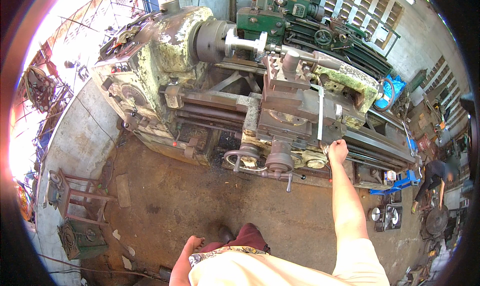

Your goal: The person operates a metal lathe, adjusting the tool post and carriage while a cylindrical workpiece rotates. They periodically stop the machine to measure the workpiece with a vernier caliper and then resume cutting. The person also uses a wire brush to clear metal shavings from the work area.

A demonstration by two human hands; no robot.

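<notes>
A large worn lathe stands in front of me, its pale green paint flaking off the headstock (175,41). Between the dark chuck (212,41) and the tailstock (350,76) sits a bright metal workpiece (247,44). The tool post (287,68) is on the carriage, beside a long pale strip (321,113). My right hand (338,151) reaches out to the carriage's right end, fingers closed; what they grip is hidden. A lever with a red knob (330,180) hangs below it. My left hand (194,243) is at my waist, fingers curled, with nothing visible in it.
Handwheels and crank handles (289,182) jut from the carriage front. A green lathe (280,16) stands behind. At left are a metal-framed stand (85,196) and a green machine part (82,238). Another person (435,176) bends down at far right, by a blue stand (400,183).
</notes>
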